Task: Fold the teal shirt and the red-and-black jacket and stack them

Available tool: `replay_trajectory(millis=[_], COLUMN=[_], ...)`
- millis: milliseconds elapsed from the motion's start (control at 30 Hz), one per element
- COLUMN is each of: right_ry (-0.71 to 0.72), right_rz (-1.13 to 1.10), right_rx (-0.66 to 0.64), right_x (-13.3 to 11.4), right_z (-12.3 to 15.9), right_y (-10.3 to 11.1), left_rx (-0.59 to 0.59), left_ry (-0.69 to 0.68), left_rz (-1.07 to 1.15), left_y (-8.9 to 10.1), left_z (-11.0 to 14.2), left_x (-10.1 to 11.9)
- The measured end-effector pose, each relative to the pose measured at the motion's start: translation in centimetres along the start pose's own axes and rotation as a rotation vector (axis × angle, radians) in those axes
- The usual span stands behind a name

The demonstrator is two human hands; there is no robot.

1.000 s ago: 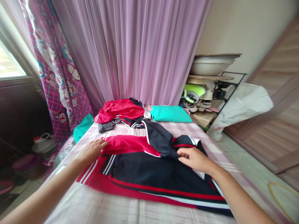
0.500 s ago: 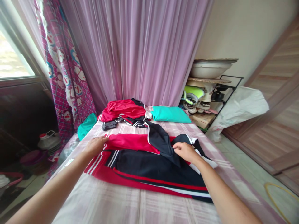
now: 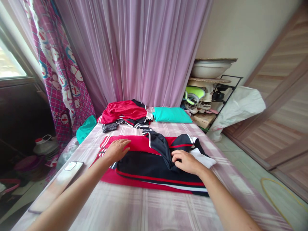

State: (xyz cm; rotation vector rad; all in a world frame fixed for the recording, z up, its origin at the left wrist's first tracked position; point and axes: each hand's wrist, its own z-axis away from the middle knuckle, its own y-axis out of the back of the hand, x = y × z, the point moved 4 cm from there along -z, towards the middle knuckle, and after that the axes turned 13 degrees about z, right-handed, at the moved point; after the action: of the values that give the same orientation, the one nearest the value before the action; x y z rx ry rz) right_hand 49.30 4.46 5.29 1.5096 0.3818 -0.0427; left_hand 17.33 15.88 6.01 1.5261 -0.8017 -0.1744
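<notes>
A red, black and white striped sports garment (image 3: 154,170) lies spread on a bed with a pink checked sheet (image 3: 134,211). My left hand (image 3: 117,149) rests flat on its red upper part, fingers stretched out. My right hand (image 3: 185,161) pinches a black fold of the garment near its middle. A black sleeve with a white stripe (image 3: 157,144) runs from the fold toward the far end of the bed.
A heap of red and black clothes (image 3: 125,114) and a teal pillow (image 3: 171,115) lie at the bed's far end. A phone (image 3: 70,166) rests on the left edge. A shoe rack (image 3: 207,99) and a white sack (image 3: 237,107) stand right; purple curtains hang behind.
My left hand slid rightward onto the red part of the garment. My right hand moved left, drawing the black fold inward. The view shifted, and the phone came into sight.
</notes>
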Motion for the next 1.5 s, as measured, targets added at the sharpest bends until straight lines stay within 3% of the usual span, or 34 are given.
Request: replay_trajectory(millis=[133, 267, 433, 600, 767, 867, 933, 1000, 1067, 1267, 1433, 1500], right_ry=[0.044, 0.081, 0.184, 0.197, 0.16, 0.034, -0.06, -0.143, -0.178, -0.118, -0.116, -0.119], right_rz=[0.002, 0.034, 0.061, 0.018, -0.165, -0.088, 0.062, 0.205, 0.304, 0.378, 0.35, 0.368], right_rx=[-0.056, -0.094, -0.061, -0.062, 0.056, 0.217, 0.269, 0.218, 0.117, 0.005, -0.015, -0.018], right_x=[-0.9, -1.4, -2.7, -3.2, -1.2, 1.6, 3.3, 4.6, 5.5, 6.2, 5.5, 5.4], right_z=[1.2, 2.1, 3.0, 3.6, 3.3, 1.9, 0.5, -1.1, -2.4, -4.2, -5.6, -6.1], right_y=[-0.8, -1.9, -2.7, -3.3, -2.1, -0.5, 0.4, 0.7, 0.6, 0.5, 0.4, 0.2], left_rx=[-0.011, 0.025, -0.014, -0.009, -0.031, -0.153, -0.28, -0.397, -0.434, -0.32, -0.201, -0.205], left_ry=[-0.061, 0.003, 0.347, 0.36, 0.201, 0.078, 0.129, 0.192, 0.214, 0.232, 0.275, 0.283], left_rz=[0.013, 0.023, 0.201, 0.258, 0.409, 0.617, 0.626, 0.63, 0.614, 0.505, 0.21, 0.118], left_y=[-1.4, -2.7, -5.0, -5.3, -2.2, 0.3, 1.2, 1.4, 1.2, -0.4, -0.6, -0.8], left_z=[-1.6, -4.8, -8.5, -9.7, -6.4, -1.9, 1.4, 4.1, 5.6, 5.0, 4.3, 4.4], left_x=[4.4, 7.6, 7.6, 7.6, 6.4, 4.9, 3.8, 3.2, 3.0, 3.2, 3.6, 3.7])
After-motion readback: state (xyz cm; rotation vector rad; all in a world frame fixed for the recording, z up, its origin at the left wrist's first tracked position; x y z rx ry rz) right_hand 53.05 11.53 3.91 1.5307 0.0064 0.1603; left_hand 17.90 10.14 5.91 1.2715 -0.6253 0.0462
